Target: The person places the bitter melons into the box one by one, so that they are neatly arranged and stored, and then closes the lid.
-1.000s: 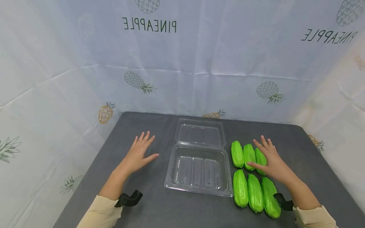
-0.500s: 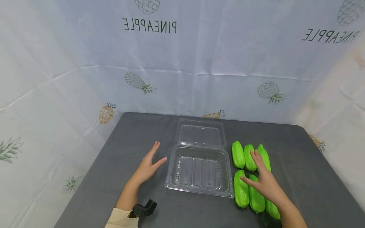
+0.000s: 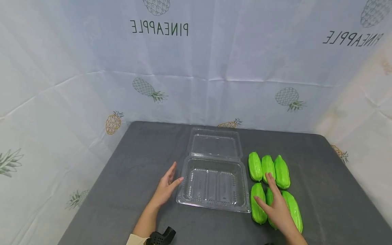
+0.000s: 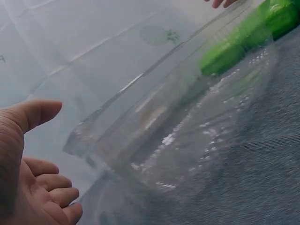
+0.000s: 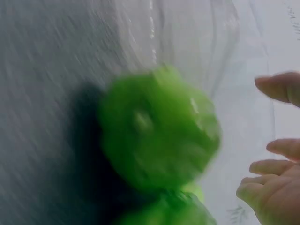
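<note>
A clear plastic clamshell box [image 3: 214,206] lies on the grey table with its lid [image 3: 215,143] folded back toward the curtain. My left hand [image 3: 163,192] hovers just left of the box, thumb and fingers spread apart; the left wrist view shows this hand [image 4: 40,192] holding nothing, with the box wall [image 4: 154,108] in front of it. Bright green, ridged, cucumber-like vegetables [image 3: 282,173] lie in two rows right of the box. Above the near row is my right hand [image 3: 278,209], its fingers extended, partly hiding the middle vegetable. A blurred vegetable end [image 5: 159,136] fills the right wrist view.
A pale curtain [image 3: 196,61] printed with pineapples hangs behind and at both sides of the dark grey table [image 3: 147,146]. Black wrist devices, such as the one on the left wrist [image 3: 160,236], sit below the hands.
Both hands have drawn back toward the person. The left has also moved right, up to the box's side; the right has moved left, from the far vegetables to the near row.
</note>
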`<state>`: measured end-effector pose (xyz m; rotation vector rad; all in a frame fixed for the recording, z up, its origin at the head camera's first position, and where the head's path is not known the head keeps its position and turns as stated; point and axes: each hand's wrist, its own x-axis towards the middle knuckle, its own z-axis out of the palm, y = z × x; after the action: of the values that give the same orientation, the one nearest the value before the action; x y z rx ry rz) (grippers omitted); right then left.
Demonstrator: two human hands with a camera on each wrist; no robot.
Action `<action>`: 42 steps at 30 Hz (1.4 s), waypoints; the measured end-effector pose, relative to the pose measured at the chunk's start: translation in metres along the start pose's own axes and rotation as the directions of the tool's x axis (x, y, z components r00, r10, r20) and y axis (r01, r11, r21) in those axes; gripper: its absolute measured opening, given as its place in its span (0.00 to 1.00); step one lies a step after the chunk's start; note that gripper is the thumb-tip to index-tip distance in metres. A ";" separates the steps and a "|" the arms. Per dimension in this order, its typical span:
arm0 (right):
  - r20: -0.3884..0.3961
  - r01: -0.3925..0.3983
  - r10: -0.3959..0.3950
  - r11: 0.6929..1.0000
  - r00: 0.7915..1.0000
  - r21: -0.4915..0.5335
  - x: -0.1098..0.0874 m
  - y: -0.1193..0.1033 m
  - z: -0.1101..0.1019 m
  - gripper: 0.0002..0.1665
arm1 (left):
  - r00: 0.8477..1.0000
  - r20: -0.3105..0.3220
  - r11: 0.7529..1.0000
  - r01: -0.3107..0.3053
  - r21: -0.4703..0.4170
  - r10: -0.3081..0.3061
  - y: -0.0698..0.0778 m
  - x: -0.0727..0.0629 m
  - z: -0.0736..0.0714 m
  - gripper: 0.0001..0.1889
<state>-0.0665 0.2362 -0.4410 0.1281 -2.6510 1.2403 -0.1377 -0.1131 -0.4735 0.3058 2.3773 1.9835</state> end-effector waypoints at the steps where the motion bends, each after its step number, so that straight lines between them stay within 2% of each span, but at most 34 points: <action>1: -0.005 -0.004 0.004 1.000 1.000 0.009 -0.001 0.000 0.002 0.50 | 1.000 0.008 1.000 0.003 -0.016 -0.003 -0.001 -0.001 0.002 0.37; 8: -0.029 -0.015 0.016 1.000 0.999 0.023 -0.005 0.002 0.011 0.43 | 0.996 0.095 0.993 0.009 -0.122 0.002 -0.009 -0.005 0.015 0.42; 15: -0.102 0.127 -0.127 0.992 0.987 -0.010 -0.009 0.008 0.021 0.40 | 0.991 0.137 0.986 0.026 -0.166 -0.003 -0.016 -0.008 0.018 0.43; 18: -0.107 0.139 -0.139 0.990 0.985 -0.004 -0.010 0.008 0.024 0.39 | 0.989 0.145 0.981 0.026 -0.194 0.003 -0.017 -0.009 0.017 0.42; 20: -0.095 0.118 -0.117 0.993 0.989 0.001 -0.010 0.008 0.026 0.39 | 0.990 0.142 0.978 0.022 -0.207 0.008 -0.017 -0.010 0.016 0.42; 23: -0.047 0.036 -0.035 0.999 0.998 0.015 -0.011 0.008 0.027 0.39 | 0.992 0.127 0.974 0.014 -0.228 0.016 -0.018 -0.011 0.015 0.42; 27: 0.012 -0.056 0.056 0.998 0.998 0.042 -0.010 0.007 0.028 0.40 | 0.993 0.119 0.969 0.006 -0.247 0.025 -0.019 -0.013 0.014 0.41; 30: 0.003 -0.031 0.031 0.998 1.000 0.050 -0.010 0.008 0.030 0.39 | 0.992 0.121 0.965 -0.012 -0.263 0.045 -0.019 -0.014 0.014 0.41; 37: -0.033 0.089 -0.089 0.996 0.995 -0.006 -0.012 0.007 0.040 0.39 | 0.993 0.091 0.960 -0.054 -0.275 0.082 -0.021 -0.018 0.013 0.40; 42: -0.012 0.063 -0.063 0.997 0.998 -0.045 -0.012 0.003 0.045 0.39 | 0.995 0.077 0.962 -0.044 -0.269 0.068 -0.020 -0.019 0.012 0.40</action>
<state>-0.0626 0.2036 -0.4735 0.1944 -2.6399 1.1583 -0.1200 -0.1080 -0.4974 0.4407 2.0390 2.2329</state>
